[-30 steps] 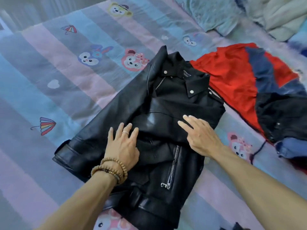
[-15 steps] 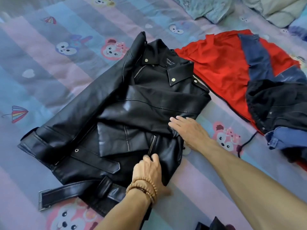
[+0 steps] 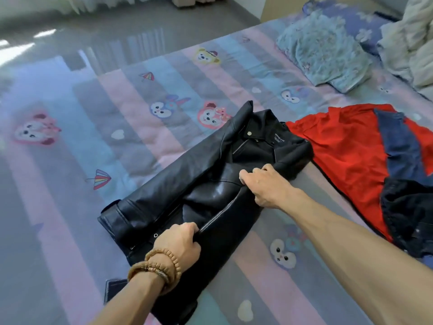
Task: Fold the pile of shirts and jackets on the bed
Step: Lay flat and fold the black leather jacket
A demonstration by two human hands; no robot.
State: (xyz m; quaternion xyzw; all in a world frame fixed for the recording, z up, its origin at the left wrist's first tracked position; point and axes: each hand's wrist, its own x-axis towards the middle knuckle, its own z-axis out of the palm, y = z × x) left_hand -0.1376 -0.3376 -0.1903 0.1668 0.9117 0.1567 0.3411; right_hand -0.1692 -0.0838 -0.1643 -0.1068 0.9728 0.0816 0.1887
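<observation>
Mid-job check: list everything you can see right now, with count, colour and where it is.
leather jacket: one, black, centre of the bed, partly folded
red garment: one, red, right of the jacket
blue garment: one, dark blue, lying over the red one
dark garment: one, black, right edge
bedsheet: one, pink and blue stripes, cartoon prints
pillow: one, light blue, far right
left hand: grips the jacket's lower front edge
right hand: grips the jacket's folded panel
</observation>
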